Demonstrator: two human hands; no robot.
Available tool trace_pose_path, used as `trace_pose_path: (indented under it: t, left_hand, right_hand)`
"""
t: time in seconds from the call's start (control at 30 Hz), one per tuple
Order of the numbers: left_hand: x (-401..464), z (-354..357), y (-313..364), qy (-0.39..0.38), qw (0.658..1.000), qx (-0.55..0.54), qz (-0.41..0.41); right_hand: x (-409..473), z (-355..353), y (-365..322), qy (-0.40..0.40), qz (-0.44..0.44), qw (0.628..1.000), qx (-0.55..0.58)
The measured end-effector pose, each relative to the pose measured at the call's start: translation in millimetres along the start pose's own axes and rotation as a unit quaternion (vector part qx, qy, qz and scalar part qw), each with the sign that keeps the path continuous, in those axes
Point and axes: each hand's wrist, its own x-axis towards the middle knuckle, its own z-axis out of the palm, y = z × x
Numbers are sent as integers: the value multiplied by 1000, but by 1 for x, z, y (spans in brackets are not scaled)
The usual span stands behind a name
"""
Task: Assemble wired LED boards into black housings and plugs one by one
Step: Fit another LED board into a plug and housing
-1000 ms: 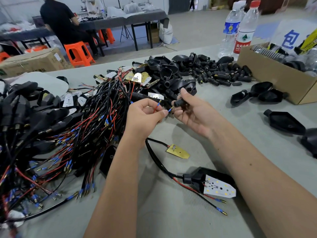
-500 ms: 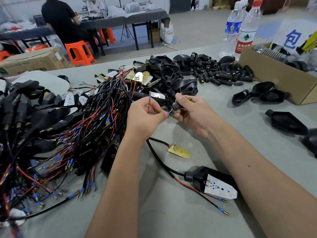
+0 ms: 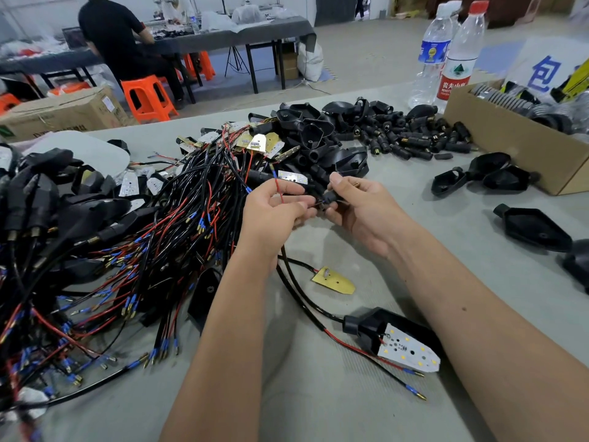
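The left hand (image 3: 274, 212) pinches the thin red wire (image 3: 278, 189), whose tip now stands up instead of pointing at the small black cylindrical plug (image 3: 330, 198), gripped by the right hand (image 3: 360, 207). The black wire seems inserted now; red comes next.

Left hand (image 3: 274, 212), right hand (image 3: 360, 208): bare, no gloves; forearms uncovered, no sleeves in view.
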Motion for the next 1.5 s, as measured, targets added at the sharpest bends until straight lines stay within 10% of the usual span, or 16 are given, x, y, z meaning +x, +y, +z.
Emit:
trace_pose_path:
  t: [0.47,0.83,1.5]
  left_hand:
    - [-4,12,4,68,983,-165,-50]
    - [0,3,1,52,994,-73,-62]
    - [-4,20,1,53,995,-82,6]
  right_hand:
    - [-5,-5,-4,-96,7,995,-5]
    - [-1,-11,-11,-2,-31,993,112]
    - [-8,-1,-8,-59,19,998,1]
